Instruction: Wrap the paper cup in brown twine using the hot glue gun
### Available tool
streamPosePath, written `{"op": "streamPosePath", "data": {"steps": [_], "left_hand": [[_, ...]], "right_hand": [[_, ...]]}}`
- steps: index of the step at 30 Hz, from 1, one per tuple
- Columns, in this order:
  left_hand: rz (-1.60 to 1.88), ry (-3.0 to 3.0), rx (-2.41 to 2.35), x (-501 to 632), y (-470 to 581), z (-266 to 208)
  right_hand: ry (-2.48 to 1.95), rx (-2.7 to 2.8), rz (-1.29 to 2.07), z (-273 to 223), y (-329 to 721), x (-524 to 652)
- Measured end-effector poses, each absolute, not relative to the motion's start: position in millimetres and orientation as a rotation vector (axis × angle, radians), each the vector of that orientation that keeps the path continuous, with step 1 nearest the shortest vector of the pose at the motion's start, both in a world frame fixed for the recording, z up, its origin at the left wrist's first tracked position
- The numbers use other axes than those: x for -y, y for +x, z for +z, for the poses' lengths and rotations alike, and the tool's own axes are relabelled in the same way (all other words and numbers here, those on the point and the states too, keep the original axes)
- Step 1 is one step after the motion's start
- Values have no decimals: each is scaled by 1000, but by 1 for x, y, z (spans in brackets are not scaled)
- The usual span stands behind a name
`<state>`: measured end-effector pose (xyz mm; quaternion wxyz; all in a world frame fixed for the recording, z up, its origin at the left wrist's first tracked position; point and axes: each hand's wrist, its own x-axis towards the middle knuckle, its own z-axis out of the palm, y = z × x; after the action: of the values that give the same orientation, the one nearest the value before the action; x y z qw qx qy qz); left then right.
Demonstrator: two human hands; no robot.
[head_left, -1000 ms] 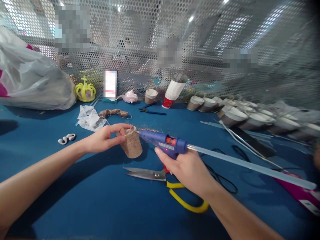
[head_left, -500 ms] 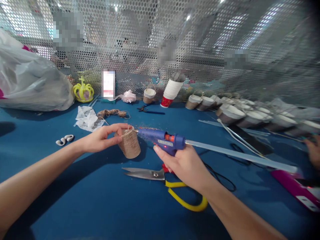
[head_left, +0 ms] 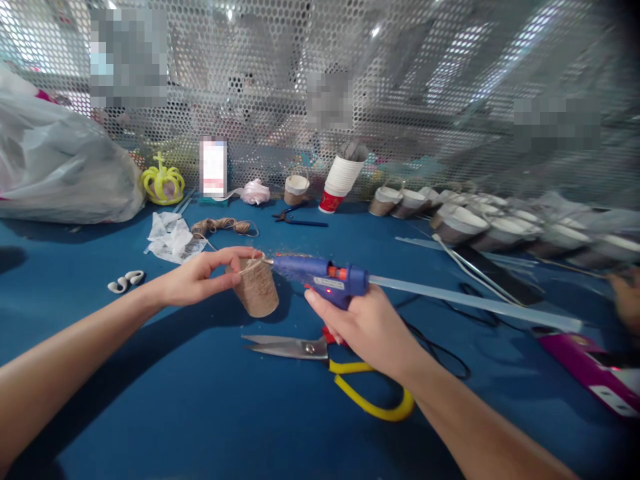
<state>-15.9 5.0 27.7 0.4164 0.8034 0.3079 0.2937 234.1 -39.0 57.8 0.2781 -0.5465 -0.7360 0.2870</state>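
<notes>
Between the thumb and fingers of my left hand is the rim of a twine-wrapped cup, tilted over the blue table. My right hand is closed round the handle of a blue hot glue gun. Its nozzle touches or nearly touches the cup's rim, where a strand of twine lies. A long clear glue stick juts from the back of the gun. Below lie open scissors with yellow and red handles, partly behind my right hand. A twine bundle rests beyond my left hand.
Rows of wrapped cups stand at the right. Behind are stacked paper cups, pliers, a lit phone and a yellow crown. A magenta power strip and another person's hand are at the right edge.
The whole view has shifted slightly. Both hands hold almost the same pose, with the glue gun's nozzle staying at the cup's rim.
</notes>
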Motion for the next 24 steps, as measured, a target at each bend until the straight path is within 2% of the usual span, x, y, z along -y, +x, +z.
{"op": "streamPosePath", "data": {"steps": [14,24], "left_hand": [[743,2013,-786,-5,-16,27],[766,1993,-789,-3,-14,27]], "right_hand": [[-1537,1886,878,61,233,36],[-1557,1979,743,56,234,40]]}}
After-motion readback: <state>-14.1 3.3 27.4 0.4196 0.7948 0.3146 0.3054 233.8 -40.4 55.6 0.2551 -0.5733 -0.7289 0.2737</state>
